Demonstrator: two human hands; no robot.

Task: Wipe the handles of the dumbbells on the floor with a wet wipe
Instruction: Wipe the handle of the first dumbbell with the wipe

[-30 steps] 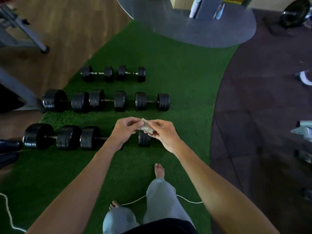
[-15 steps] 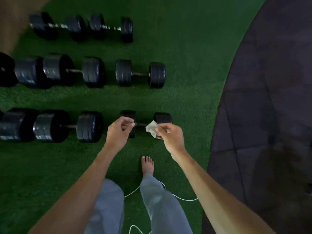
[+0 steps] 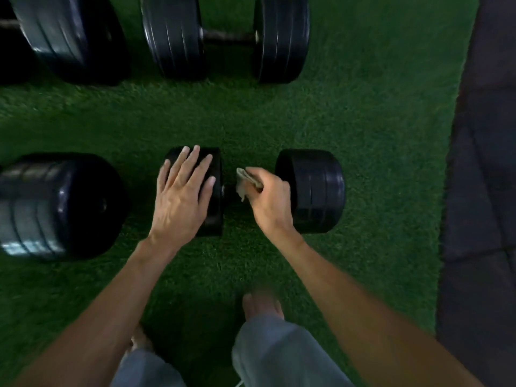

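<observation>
On the green turf near the feet, the left hand [image 3: 181,196] lies flat on the dumbbell [image 3: 312,191], steadying it. The right hand [image 3: 269,199] pinches the wipe [image 3: 245,182] at the handle; wrapping and twisting should clean every side.

Green artificial turf [image 3: 363,135] covers most of the floor. Dark rubber mat tiles [image 3: 485,163] run down the right edge, seams visible, curved border against the turf. Lighting dim, frame slightly blurred. No walls or windows in view.
</observation>
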